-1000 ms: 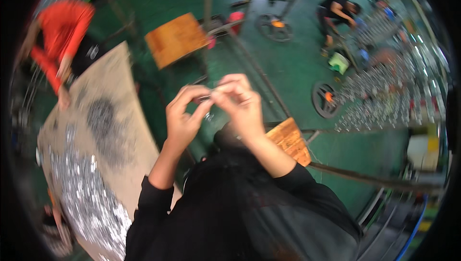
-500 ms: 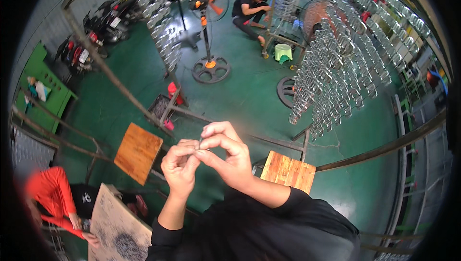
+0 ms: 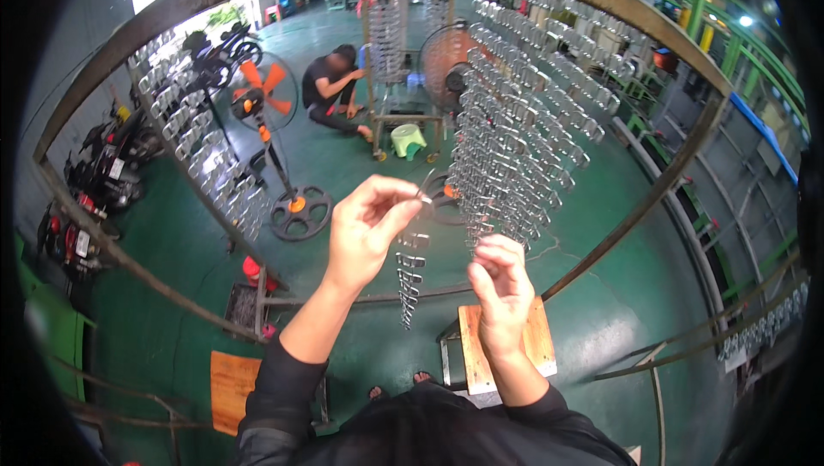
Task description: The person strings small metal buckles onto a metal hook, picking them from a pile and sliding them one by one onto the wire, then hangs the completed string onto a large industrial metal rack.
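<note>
My left hand [image 3: 365,230] is raised near the middle, thumb and fingers pinched on a small thin metal piece [image 3: 425,184] that sticks up past the fingertips. Just beneath it hangs a short strand of shiny metal loops [image 3: 409,286]; whether this strand hangs from my fingers I cannot tell. To the right, my right hand [image 3: 504,290] has loosely curled fingers with the thumb apart, and nothing shows in it. Its fingertips are in front of the lower end of a dense bank of hanging metal loops [image 3: 506,153]; contact cannot be made out.
A rusty metal frame [image 3: 257,305] surrounds me. Wooden stools stand at right [image 3: 532,341] and left [image 3: 233,389]. Ahead are a standing fan [image 3: 296,206], a light green stool [image 3: 408,140] and a crouching person [image 3: 330,88]. More metal loops hang at left [image 3: 202,157].
My hands were together and have parted, the right moving to the right and down. The view has shifted, and the strand below my left hand now shows. The person in red has left view.
</note>
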Tool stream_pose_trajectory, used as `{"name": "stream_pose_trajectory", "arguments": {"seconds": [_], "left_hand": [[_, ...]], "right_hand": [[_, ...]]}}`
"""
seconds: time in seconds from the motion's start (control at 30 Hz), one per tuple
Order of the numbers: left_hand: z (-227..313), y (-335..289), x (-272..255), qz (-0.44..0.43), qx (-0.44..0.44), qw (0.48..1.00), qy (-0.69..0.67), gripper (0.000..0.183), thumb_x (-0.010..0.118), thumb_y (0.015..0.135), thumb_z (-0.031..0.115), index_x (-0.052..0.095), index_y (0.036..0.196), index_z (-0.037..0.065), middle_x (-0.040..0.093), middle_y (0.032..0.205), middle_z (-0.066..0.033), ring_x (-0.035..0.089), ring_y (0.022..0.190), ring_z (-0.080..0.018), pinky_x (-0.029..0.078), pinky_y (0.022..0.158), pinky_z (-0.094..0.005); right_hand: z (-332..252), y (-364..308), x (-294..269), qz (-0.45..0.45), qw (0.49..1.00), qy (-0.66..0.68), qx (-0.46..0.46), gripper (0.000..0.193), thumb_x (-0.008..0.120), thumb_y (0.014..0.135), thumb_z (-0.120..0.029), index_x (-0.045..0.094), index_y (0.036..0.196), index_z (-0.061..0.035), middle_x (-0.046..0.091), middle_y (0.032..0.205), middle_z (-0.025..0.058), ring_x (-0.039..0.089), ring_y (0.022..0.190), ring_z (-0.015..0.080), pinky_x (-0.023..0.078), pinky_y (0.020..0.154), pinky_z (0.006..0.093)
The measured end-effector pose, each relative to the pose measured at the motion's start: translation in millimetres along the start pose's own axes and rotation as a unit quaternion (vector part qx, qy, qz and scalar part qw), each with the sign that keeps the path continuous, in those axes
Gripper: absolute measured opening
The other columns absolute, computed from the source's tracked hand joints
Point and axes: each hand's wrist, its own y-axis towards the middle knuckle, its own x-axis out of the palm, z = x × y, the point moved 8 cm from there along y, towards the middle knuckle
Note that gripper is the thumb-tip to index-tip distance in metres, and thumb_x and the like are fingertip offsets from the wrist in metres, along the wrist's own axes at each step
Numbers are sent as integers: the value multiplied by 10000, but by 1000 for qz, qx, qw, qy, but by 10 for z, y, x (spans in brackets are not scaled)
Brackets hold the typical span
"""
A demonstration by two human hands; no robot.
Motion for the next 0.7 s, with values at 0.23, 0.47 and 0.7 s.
{"name": "stream_pose_trajectory", "arguments": {"seconds": [0.23, 0.47, 0.7], "left_hand": [[148, 920, 426, -122, 22, 984, -128, 148, 614, 873, 58, 565, 1007, 20, 636, 945, -40, 605, 852, -111, 467, 798, -241], [195, 1511, 784, -165, 33, 963, -208, 200, 621, 883, 99, 553, 1061, 39, 627, 972, -33, 594, 871, -103, 475, 773, -260], [146, 1894, 1060, -174, 43, 958, -224, 217, 647, 868, 124, 573, 1050, 32, 633, 974, -45, 598, 872, -123, 476, 757, -292]], "right_hand": [[-110, -227, -427, 102, 993, -53, 23, 132, 605, 839, 22, 587, 956, -36, 469, 1123, 61, 493, 989, 114, 429, 831, 249], [-205, -219, -805, 145, 981, -128, -12, 98, 575, 857, 3, 568, 942, -44, 502, 1049, 60, 517, 965, 144, 455, 745, 262], [-87, -110, -937, 156, 981, -115, 3, 89, 576, 859, -2, 566, 939, -39, 507, 1031, 61, 525, 942, 142, 456, 732, 258]]}}
